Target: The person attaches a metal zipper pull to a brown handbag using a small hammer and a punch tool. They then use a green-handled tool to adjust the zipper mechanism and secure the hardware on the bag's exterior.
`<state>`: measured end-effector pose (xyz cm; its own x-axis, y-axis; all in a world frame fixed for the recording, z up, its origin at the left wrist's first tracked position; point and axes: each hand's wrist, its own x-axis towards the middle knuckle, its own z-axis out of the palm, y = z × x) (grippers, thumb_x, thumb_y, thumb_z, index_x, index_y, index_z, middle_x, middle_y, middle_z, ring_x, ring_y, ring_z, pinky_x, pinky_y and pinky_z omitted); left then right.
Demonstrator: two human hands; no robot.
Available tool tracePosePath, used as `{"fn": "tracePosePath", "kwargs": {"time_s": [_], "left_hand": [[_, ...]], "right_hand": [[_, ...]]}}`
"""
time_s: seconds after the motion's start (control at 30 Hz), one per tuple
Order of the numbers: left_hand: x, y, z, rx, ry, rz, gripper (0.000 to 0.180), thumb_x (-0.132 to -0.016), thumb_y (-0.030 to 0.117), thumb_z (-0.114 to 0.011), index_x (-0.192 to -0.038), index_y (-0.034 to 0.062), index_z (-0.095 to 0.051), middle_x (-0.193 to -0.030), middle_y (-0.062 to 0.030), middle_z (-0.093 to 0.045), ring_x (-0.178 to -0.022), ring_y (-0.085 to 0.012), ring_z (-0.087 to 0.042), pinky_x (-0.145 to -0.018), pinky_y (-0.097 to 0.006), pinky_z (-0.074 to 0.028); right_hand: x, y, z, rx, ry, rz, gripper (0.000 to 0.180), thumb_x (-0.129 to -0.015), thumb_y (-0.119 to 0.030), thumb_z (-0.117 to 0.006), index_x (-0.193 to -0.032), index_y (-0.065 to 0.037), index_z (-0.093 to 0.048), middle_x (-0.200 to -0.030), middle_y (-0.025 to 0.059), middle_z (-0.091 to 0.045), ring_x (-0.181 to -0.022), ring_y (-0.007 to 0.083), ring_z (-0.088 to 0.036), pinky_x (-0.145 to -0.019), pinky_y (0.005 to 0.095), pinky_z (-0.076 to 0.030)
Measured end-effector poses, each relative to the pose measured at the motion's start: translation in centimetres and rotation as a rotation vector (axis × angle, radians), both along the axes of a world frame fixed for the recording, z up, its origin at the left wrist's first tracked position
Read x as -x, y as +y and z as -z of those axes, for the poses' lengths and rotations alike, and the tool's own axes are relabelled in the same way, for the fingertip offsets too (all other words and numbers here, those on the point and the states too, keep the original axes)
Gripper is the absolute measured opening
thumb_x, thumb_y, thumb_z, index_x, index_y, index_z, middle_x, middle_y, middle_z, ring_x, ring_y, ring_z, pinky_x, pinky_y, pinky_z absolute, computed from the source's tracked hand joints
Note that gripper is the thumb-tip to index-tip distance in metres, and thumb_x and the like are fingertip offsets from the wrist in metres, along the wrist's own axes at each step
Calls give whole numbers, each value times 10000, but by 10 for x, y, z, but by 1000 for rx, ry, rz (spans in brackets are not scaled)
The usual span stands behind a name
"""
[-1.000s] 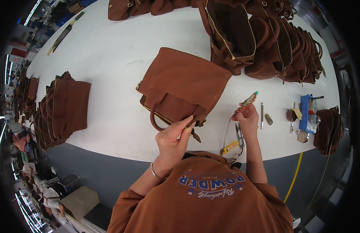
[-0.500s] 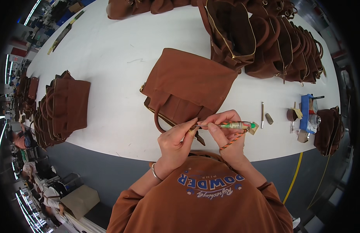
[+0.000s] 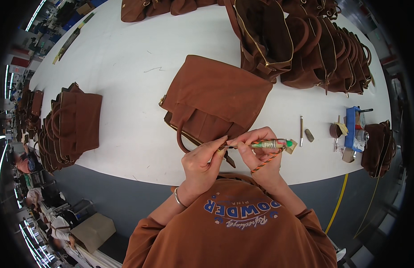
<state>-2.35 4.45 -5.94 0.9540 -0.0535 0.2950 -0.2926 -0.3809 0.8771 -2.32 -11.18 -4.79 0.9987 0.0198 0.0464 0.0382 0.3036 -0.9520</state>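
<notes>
A brown handbag (image 3: 216, 89) lies flat on the table in front of me, its handle and zipped opening toward me. My left hand (image 3: 201, 161) is closed, thumb and fingers pinching a small piece at the bag's near corner. A short dark strap end (image 3: 231, 160) hangs just below those fingertips. My right hand (image 3: 262, 154) is closed round a thin-tipped hand tool (image 3: 269, 144) with a pale, wrapped handle and a green end. An orange-and-dark cord loops from the tool round that hand. The tool's thin metal tip points left and meets the pinched piece; the exact contact is hidden by my fingers.
Brown bags stand in a row (image 3: 323, 53) at the back right and in another group (image 3: 81, 120) at the left. Right of my hands lie a metal rod (image 3: 301, 131), a small grey block (image 3: 309, 135) and a blue tray (image 3: 351, 127) of supplies.
The tool's handle has turned slightly in my right hand, and its green end sits a little further left. My left hand keeps its pinch, and the bag lies as before.
</notes>
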Motion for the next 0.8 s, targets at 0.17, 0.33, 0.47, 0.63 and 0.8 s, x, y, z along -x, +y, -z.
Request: {"fn": "tracePosePath", "kwargs": {"time_s": [0.17,0.33,0.47,0.63,0.8], "left_hand": [[0,1,2,-4,7,11,267,-808,-51,-674,-1068,4,-697,-893,-142,-718,-727,-215,-704,-644,-277,-554],[-1,2,3,-16,11,21,278,-793,-51,-679,-1065,2,-695,-911,-147,-717,-771,-240,-712,-670,-295,-565],[0,2,2,-69,-17,27,271,-795,-52,-678,-1060,1,-698,-919,-141,-721,-787,-233,-712,-688,-294,-564],[0,2,1,-78,-27,23,255,-808,-62,-666,-1052,3,-702,-920,-130,-728,-777,-206,-711,-689,-272,-552],[-2,2,2,-124,-39,21,294,-763,-88,-650,-1038,2,-701,-905,-139,-722,-773,-239,-709,-697,-280,-552]], "right_hand": [[-1,-1,2,18,-13,-7,168,-881,66,-603,-979,-11,-490,-985,115,-626,-942,151,-645,-848,290,-504],[0,-1,3,97,-31,-1,170,-870,65,-616,-976,-10,-506,-992,106,-628,-916,132,-633,-836,269,-497],[1,-2,3,189,-80,5,174,-850,66,-634,-966,-8,-527,-986,94,-634,-899,123,-635,-806,249,-502],[0,3,-5,315,-196,11,184,-822,61,-662,-955,-9,-556,-943,93,-653,-827,126,-652,-720,252,-523],[0,5,-7,504,-285,4,254,-756,84,-677,-961,-19,-566,-906,117,-656,-783,204,-676,-691,284,-537]]}}
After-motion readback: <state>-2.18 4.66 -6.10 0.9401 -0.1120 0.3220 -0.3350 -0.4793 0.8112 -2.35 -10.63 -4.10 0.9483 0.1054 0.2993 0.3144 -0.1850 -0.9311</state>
